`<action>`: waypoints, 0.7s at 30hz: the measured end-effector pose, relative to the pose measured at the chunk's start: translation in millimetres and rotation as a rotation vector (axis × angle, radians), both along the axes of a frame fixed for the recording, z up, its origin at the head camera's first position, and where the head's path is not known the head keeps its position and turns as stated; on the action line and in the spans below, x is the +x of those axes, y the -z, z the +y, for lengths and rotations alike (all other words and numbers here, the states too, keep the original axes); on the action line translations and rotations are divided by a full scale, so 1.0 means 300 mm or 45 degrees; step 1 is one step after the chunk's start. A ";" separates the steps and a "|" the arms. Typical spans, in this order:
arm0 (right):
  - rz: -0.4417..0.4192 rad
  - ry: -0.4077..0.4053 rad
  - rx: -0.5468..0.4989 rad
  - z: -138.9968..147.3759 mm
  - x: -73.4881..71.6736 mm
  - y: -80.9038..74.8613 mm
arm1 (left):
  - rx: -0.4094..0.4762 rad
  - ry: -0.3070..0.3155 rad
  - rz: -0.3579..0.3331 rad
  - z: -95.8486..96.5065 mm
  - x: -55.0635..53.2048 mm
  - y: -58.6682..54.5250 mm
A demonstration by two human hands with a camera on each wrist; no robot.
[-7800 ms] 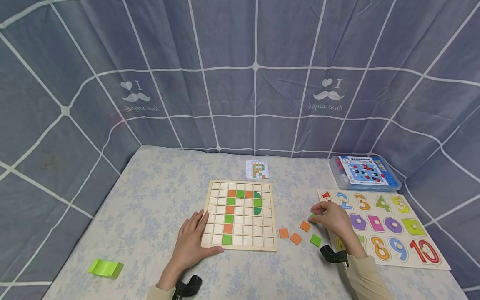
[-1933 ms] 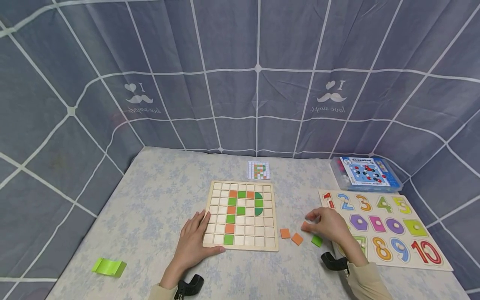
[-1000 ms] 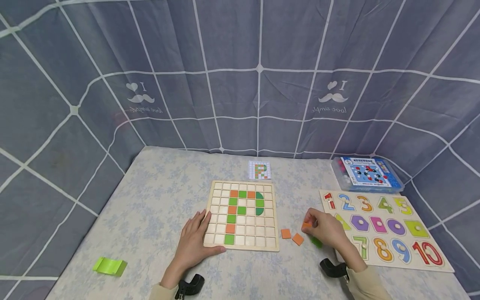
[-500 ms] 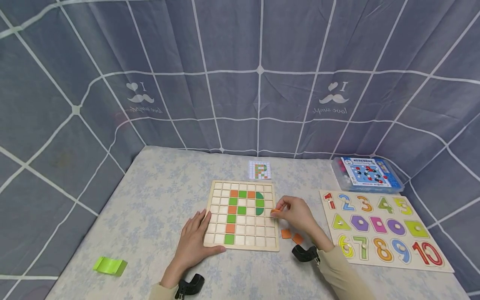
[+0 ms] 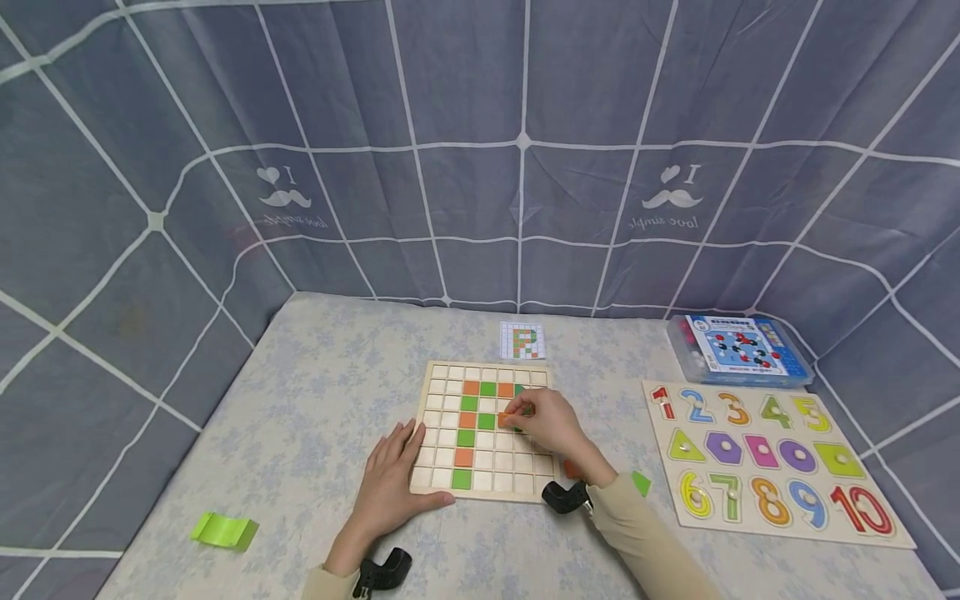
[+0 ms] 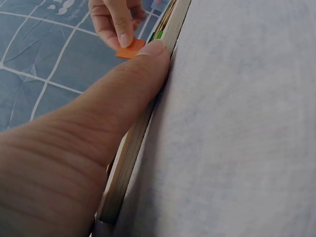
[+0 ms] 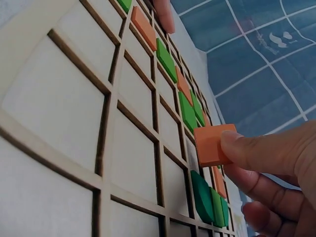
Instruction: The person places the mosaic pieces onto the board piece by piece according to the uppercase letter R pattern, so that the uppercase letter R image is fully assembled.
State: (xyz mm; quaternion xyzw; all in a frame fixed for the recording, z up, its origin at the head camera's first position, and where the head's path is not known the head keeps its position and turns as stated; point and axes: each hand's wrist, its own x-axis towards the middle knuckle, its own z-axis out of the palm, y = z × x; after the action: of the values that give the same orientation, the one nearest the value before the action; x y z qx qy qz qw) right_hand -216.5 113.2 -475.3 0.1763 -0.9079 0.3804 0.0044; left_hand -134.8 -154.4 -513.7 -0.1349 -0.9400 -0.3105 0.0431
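My right hand (image 5: 551,425) pinches an orange square tile (image 7: 212,144) between thumb and fingers. In the head view the tile is over the wooden grid board (image 5: 501,483), just right of a green square tile (image 5: 487,422). My left hand (image 5: 392,479) rests along the board's lower left corner, fingers spread straight and thumb on the front edge. Green and orange tiles lie in a column and a top row on the board; dark green quarter-round tiles (image 7: 202,197) sit near its right side, partly behind my right hand in the head view.
A pattern card (image 5: 522,341) lies behind the board. To the right are a number-and-shape puzzle board (image 5: 757,487) and a plastic box (image 5: 738,350). A loose orange tile (image 5: 572,470) and green tile (image 5: 641,483) peek out around the right arm. A bright green curved piece (image 5: 225,531) lies far left.
A green tile was set in the fourth row. My right hand then took an orange tile from the loose ones and carried it left over the board. My left hand stayed put.
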 end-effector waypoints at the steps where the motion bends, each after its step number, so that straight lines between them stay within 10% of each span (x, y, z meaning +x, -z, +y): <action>1: -0.001 -0.002 0.010 -0.002 -0.002 0.003 | -0.001 -0.001 -0.002 0.000 0.000 0.000; 21: 0.123 -0.025 0.302 -0.009 -0.011 0.002 | 0.014 0.009 0.006 -0.002 -0.001 0.006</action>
State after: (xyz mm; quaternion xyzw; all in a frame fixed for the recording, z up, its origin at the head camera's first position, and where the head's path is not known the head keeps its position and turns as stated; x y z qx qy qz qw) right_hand -219.7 110.6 -475.9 0.2027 -0.9434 0.2614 0.0233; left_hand -135.1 -155.0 -515.6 -0.1386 -0.9377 -0.3155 0.0451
